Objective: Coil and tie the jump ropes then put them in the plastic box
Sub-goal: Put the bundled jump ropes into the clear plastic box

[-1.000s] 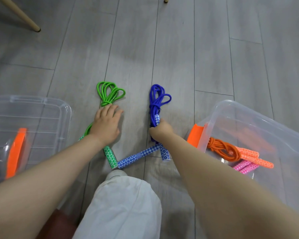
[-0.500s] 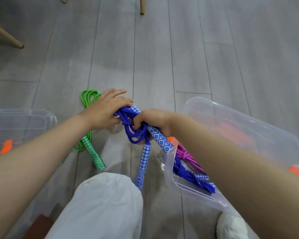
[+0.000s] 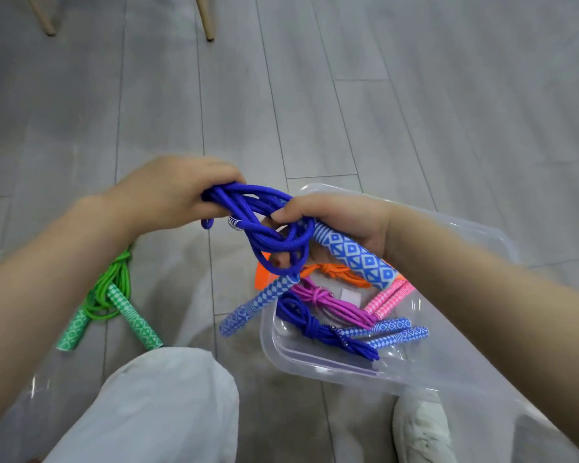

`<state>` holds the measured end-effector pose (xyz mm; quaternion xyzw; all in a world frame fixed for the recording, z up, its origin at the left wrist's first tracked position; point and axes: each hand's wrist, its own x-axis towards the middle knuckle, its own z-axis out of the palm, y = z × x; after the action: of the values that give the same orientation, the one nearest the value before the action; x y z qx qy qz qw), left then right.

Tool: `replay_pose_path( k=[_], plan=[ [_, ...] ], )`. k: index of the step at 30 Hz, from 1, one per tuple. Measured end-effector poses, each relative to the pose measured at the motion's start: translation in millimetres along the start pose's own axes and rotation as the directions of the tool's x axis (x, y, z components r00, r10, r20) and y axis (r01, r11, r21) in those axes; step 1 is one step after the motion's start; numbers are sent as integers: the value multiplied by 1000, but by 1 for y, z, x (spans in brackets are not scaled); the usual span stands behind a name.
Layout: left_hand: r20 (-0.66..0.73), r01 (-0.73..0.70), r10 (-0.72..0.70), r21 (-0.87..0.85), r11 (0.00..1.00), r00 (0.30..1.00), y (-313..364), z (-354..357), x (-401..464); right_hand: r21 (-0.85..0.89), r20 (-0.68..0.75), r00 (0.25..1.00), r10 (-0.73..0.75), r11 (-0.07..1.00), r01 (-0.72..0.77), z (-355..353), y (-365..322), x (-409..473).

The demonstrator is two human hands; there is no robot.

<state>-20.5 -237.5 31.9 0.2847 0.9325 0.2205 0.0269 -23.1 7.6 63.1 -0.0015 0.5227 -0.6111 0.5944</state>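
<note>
While both hands hold the blue jump rope (image 3: 264,228) up over the near-left corner of the plastic box (image 3: 482,235), the main risk, as I judge it, is that the loose coils slip apart before a knot is cinched: the left hand (image 3: 168,195) is closed around one bunch of the cord, the right hand (image 3: 335,222) is wrapped around the other end of the bundle and one patterned handle (image 3: 358,259), and the second handle (image 3: 251,307) dangles free just outside the box wall, where its weight could drag loops out or catch on the rim as the bundle goes in. Largest in view is the grey plank floor (image 3: 348,111), smooth and matte; on it sits the box, clear and thin-walled with rounded corners and an orange latch (image 3: 261,275) on its left end. Inside it lie three tied ropes: an orange rope (image 3: 335,270) at the far side, a pink rope (image 3: 331,302) in the middle and a second blue rope (image 3: 315,325) nearest the person, all braided cord with diamond-print handles. Well to the left of the box, a green rope (image 3: 111,295) lies on the floor, loosely looped and, by the look of it, not yet tied, so it may sprawl when lifted. The held cord looks soft, round and slippery, with a small metal spring (image 3: 234,223) where cord meets handle, which could snag neighbouring loops.
</note>
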Motion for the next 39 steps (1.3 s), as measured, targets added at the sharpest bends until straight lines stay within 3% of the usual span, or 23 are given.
replay_pose_path(
  k=[4, 7, 12, 17, 19, 21, 26, 30, 36, 39],
  plan=[
    [-2, -18, 18, 43, 999, 1000, 15, 8, 19, 175, 67, 994, -82, 982, 69, -30, 24, -8],
    [1, -6, 6, 86, 996, 1000, 22, 17, 28, 210, 25, 996, -85, 975, 78, -50, 39, -16],
    [66, 77, -85, 110, 991, 994, 45, 34, 39, -49, 13, 1000, -5, 999, 5, -88, 60, -47],
    [171, 72, -104, 184, 980, 980, 84, 54, 60, -334, -139, 972, 187, 916, -224, -113, 86, -70],
    [179, 73, -110, 205, 976, 978, 99, 62, 71, -361, -224, 956, 188, 895, -260, -119, 95, -77],
    [162, 90, -124, 199, 976, 979, 110, 71, 81, -341, -312, 943, 114, 913, -223, -122, 100, -83],
    [164, 131, -173, 239, 962, 971, 120, 81, 108, -141, -469, 877, -100, 989, 37, -126, 114, -85],
    [250, 77, -162, 317, 945, 955, 123, 88, 126, -103, -543, 820, -179, 984, 146, -136, 125, -88],
    [353, -32, -116, 387, 922, 928, 142, 120, 151, -256, -795, 597, -106, 951, -172, -169, 158, -80],
    [368, -50, -92, 360, 932, 925, 153, 152, 159, -400, -842, 523, -132, 803, -442, -188, 167, -83]
  ],
)
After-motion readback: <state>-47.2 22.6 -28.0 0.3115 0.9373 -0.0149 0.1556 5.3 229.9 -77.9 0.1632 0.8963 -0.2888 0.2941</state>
